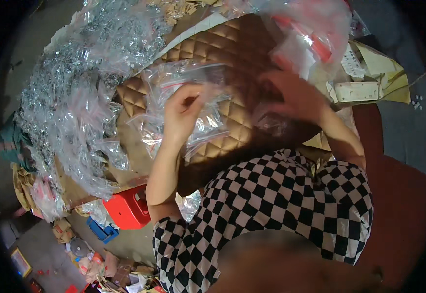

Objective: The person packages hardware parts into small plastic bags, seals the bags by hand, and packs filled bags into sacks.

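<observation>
My left hand (pixel 184 110) is over the middle of the table, thumb and fingers curled together in a pinch; what sits between the fingertips is too blurred to make out. Under and around it lie clear zip bags (pixel 208 122) with a red line along the seal, some overlapping. My right hand (pixel 296 95) is to the right, smeared by motion and in shadow, so its fingers do not read clearly. Below it a clear bag (pixel 271 124) rests on the brown quilted cover (pixel 232 36).
Filled clear bags (pixel 86 97) are heaped along the table's left side. A pink-tinted plastic bag with red things (pixel 315 39) lies at far right, near a pale rectangular piece (pixel 357 91). A red stool (pixel 127 210) and blue plastic piece (pixel 101 229) are below the table edge.
</observation>
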A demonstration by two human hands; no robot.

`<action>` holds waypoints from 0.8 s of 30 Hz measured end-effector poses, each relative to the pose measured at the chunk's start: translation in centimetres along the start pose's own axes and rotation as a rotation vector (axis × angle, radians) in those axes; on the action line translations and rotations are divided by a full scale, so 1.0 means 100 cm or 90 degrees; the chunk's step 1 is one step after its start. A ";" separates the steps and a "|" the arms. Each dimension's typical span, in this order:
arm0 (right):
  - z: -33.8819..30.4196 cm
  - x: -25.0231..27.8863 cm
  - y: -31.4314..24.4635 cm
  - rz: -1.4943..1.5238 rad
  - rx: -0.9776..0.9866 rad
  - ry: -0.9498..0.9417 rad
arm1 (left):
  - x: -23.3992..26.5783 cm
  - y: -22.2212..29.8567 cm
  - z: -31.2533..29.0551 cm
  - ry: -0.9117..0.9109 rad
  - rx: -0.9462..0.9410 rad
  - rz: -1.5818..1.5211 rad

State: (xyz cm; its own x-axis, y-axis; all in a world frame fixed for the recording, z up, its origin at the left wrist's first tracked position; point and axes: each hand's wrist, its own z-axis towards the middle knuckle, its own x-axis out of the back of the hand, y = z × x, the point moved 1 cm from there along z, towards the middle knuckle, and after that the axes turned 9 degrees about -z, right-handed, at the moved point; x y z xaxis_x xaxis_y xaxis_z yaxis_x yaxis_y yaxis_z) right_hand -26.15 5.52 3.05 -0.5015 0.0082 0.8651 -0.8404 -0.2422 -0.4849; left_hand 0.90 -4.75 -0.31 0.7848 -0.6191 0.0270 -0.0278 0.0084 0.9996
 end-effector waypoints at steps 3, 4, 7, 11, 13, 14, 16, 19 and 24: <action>-0.069 -0.054 0.020 -0.100 -0.018 0.011 | -0.016 0.009 -0.015 0.079 0.016 -0.107; -0.072 -0.050 0.018 -0.103 -0.022 0.014 | -0.024 0.013 -0.020 0.093 0.007 -0.144; -0.075 -0.036 0.020 0.119 -0.170 -0.097 | -0.033 0.007 -0.029 0.098 0.048 -0.131; -0.085 -0.021 0.077 -0.017 -0.381 0.063 | -0.043 0.003 -0.034 0.035 0.050 -0.122; -0.086 -0.050 0.090 -0.170 -0.443 -0.054 | -0.040 -0.003 -0.042 0.076 0.098 -0.122; -0.094 -0.070 0.080 -0.110 -0.268 0.020 | -0.042 -0.003 -0.039 0.082 0.096 -0.125; -0.085 -0.064 0.031 -0.191 -0.126 -0.082 | -0.041 0.001 -0.043 0.055 -0.104 0.126; -0.048 -0.048 0.023 -0.053 -0.289 -0.002 | -0.041 -0.008 -0.056 0.050 0.003 0.002; -0.026 -0.036 0.043 -0.177 -0.018 0.138 | -0.043 -0.001 -0.070 -0.020 0.107 0.008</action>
State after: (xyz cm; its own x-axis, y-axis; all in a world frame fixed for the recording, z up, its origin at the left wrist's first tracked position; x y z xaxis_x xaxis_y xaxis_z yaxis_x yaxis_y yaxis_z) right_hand -28.54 7.02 -2.48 -0.2824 0.2767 0.9185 -0.9547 -0.1743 -0.2410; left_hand 1.85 3.41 -0.44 0.7639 -0.6444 0.0358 -0.1426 -0.1143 0.9832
